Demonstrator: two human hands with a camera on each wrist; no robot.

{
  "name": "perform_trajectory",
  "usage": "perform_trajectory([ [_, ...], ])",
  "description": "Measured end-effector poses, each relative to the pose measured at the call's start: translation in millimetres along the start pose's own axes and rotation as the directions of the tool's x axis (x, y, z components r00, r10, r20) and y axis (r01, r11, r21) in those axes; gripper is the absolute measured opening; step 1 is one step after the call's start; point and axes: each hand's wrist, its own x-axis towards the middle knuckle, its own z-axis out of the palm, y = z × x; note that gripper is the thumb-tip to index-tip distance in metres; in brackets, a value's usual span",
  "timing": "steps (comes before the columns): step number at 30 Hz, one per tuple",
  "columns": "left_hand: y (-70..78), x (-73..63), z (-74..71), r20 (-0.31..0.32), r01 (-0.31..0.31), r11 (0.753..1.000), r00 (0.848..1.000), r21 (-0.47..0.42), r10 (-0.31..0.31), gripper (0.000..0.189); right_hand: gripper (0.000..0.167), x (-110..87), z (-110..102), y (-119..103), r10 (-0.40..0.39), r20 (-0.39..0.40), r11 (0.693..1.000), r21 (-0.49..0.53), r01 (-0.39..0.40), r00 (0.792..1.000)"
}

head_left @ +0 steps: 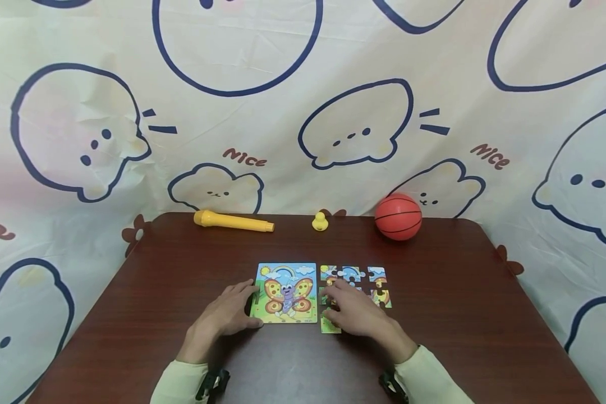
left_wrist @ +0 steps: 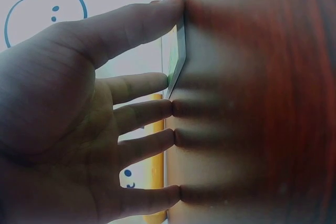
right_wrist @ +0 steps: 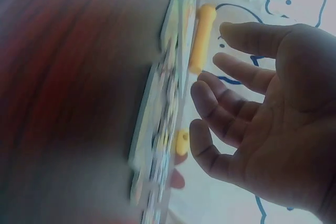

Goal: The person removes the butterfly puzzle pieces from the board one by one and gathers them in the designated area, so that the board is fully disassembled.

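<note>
A square picture board [head_left: 289, 292] with a butterfly and rainbow lies flat on the table. My left hand [head_left: 225, 313] is at its left side, thumb at the lower left corner. In the left wrist view the thumb [left_wrist: 139, 23] and index finger touch the board's edge, while the other fingers meet the tabletop. Jigsaw pieces [head_left: 377, 274] with a matching picture lie in loose rows right of the board. Over these pieces hovers my right hand [head_left: 359, 311], its fingers loosely bent and holding nothing; it hides several pieces. A green piece [head_left: 330, 325] shows below it.
Along the table's [head_left: 459, 336] back edge lie a yellow stick with a thicker rounded end [head_left: 234, 221], a small yellow duck [head_left: 320, 222] and a red ball with black lines [head_left: 398, 217]. A cartoon-printed cloth [head_left: 283, 123] hangs behind the table.
</note>
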Motion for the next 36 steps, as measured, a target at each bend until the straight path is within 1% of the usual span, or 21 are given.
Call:
perform_trajectory([
  [4,-0.6,-0.1,0.4,0.002,0.002,1.0,1.0,0.002,-0.002,0.079,0.035,9.3,5.7,-8.9,-0.037,0.022,0.999,0.004,0.037,0.999],
  [6,-0.9,-0.3,1.1,0.002,0.0,1.0,1.0,0.003,0.0,0.079,0.036,13.0,8.1,-13.2,-0.047,0.03,0.999,-0.017,0.048,0.998],
  [11,-0.9,-0.3,1.8,0.0,-0.004,1.0,1.0,-0.004,0.004,0.079,0.034,19.6,12.6,-20.9,-0.048,0.055,0.997,-0.06,0.051,0.997],
  [17,0.0,0.3,0.4,-0.001,-0.008,1.0,1.0,-0.005,0.008,0.079,0.036,24.1,16.1,-23.4,-0.067,0.069,0.993,-0.088,0.073,0.995],
  [26,0.7,-1.3,-0.5,0.003,-0.005,1.0,1.0,-0.003,0.005,0.079,0.039,28.5,20.2,-28.9,-0.063,0.049,0.98,-0.187,0.071,0.997],
  [32,1.5,-3.3,-2.2,0.002,-0.009,1.0,1.0,-0.008,0.009,0.079,0.04,32.5,20.9,-30.6,-0.014,0.07,0.984,-0.174,0.026,0.997],
  [36,1.7,-3.8,-2.7,0.002,-0.008,1.0,1.0,-0.009,0.008,0.079,0.048,35.3,21.9,-28.5,-0.021,0.054,0.985,-0.171,0.03,0.998],
])
